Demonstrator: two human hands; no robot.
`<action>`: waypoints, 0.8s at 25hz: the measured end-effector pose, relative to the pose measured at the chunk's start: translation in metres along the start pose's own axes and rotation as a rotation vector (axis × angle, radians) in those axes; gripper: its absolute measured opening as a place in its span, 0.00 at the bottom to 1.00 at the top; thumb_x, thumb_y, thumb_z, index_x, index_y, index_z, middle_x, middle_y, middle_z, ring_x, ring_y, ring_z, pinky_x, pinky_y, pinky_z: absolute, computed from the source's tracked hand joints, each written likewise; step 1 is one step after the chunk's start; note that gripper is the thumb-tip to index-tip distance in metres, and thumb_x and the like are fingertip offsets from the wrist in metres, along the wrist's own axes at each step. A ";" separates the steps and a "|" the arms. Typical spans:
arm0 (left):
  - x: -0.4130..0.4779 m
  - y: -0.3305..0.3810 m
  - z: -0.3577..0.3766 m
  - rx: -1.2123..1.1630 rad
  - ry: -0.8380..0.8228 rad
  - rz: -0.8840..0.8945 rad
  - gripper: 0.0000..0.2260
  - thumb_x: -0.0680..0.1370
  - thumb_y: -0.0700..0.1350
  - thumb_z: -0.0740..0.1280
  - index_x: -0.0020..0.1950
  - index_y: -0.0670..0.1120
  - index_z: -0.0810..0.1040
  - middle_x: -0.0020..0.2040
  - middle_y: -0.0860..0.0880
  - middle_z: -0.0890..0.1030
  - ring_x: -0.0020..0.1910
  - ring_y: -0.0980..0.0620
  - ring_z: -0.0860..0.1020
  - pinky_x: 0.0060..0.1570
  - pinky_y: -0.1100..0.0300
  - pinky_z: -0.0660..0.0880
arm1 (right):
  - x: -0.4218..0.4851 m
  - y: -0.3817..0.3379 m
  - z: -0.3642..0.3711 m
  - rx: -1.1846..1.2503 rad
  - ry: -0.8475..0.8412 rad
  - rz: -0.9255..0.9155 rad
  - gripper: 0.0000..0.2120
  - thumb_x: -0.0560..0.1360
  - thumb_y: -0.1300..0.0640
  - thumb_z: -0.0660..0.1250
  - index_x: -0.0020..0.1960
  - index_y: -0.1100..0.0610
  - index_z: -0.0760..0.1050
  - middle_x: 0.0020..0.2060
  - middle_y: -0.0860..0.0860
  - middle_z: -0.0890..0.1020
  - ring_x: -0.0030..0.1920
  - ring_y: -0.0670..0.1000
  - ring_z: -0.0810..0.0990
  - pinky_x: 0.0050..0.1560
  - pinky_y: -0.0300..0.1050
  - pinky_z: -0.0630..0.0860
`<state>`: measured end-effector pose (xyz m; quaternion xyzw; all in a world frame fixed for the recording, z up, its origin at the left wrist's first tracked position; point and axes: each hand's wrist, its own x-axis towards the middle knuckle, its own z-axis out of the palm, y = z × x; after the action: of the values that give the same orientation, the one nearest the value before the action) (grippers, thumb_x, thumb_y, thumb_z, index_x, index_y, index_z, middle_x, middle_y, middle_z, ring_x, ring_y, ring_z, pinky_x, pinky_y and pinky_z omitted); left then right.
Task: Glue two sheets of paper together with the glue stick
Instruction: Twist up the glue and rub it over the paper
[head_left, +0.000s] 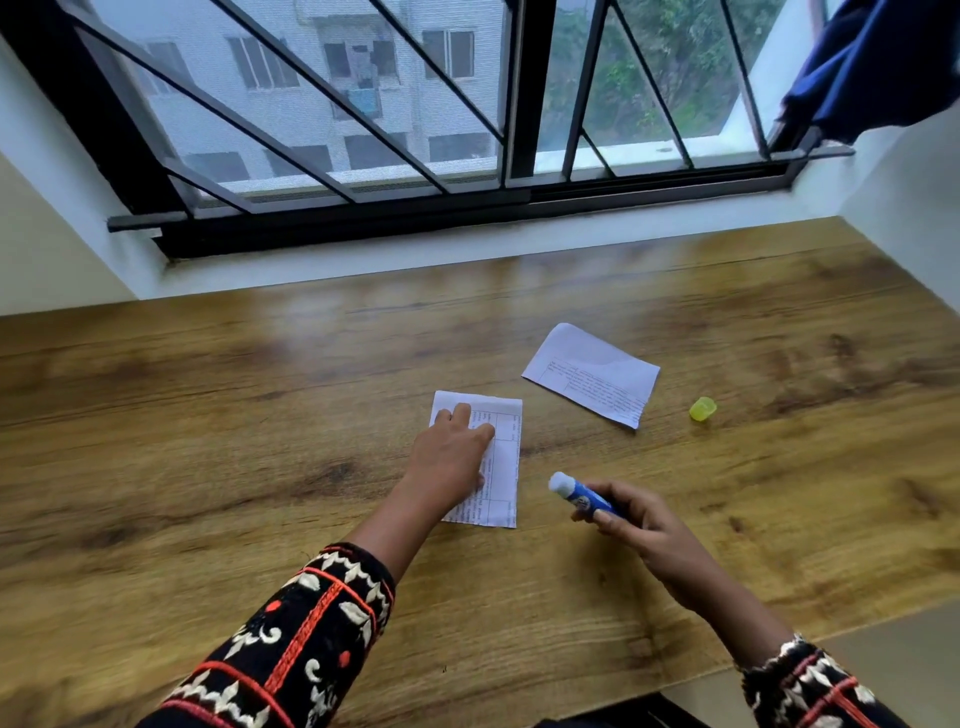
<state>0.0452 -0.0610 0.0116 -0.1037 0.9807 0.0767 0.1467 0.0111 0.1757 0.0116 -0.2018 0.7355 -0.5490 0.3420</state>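
A small white printed sheet (506, 467) lies flat on the wooden table (208, 415). My left hand (453, 457) rests on it with fingers spread, pressing it down. A second printed sheet (592, 374) lies apart, up and to the right. My right hand (631, 525) grips an uncapped blue glue stick (582, 496), its white tip pointing up-left, held just off the right edge of the near sheet. The glue stick's yellow-green cap (703, 409) sits on the table to the right of the far sheet.
A barred window (415, 130) with a white sill runs along the table's far edge. White walls close in on both sides. A dark blue cloth (872, 67) hangs at the upper right. The table's near right edge (810, 639) drops to the floor.
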 end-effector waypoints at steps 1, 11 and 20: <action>0.000 0.000 0.001 0.004 -0.001 -0.002 0.22 0.72 0.45 0.70 0.64 0.47 0.68 0.60 0.44 0.68 0.58 0.44 0.67 0.46 0.52 0.72 | -0.001 0.003 -0.004 -0.010 0.002 0.004 0.13 0.75 0.66 0.60 0.54 0.51 0.74 0.48 0.51 0.83 0.51 0.45 0.79 0.51 0.32 0.72; 0.003 -0.002 0.003 0.021 -0.009 -0.010 0.24 0.73 0.47 0.69 0.66 0.50 0.66 0.60 0.46 0.68 0.58 0.46 0.67 0.46 0.53 0.72 | 0.008 0.018 -0.063 -0.121 0.419 -0.032 0.13 0.67 0.71 0.70 0.41 0.55 0.71 0.39 0.55 0.79 0.43 0.55 0.78 0.49 0.51 0.73; 0.003 -0.001 0.003 0.034 -0.002 -0.021 0.23 0.73 0.47 0.69 0.66 0.50 0.67 0.59 0.46 0.68 0.58 0.46 0.67 0.42 0.54 0.71 | 0.020 0.024 -0.081 -0.293 0.480 0.003 0.13 0.65 0.67 0.73 0.44 0.60 0.71 0.41 0.58 0.81 0.45 0.59 0.80 0.49 0.55 0.74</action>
<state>0.0434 -0.0620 0.0075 -0.1116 0.9806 0.0583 0.1505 -0.0595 0.2243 -0.0029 -0.1121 0.8672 -0.4686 0.1260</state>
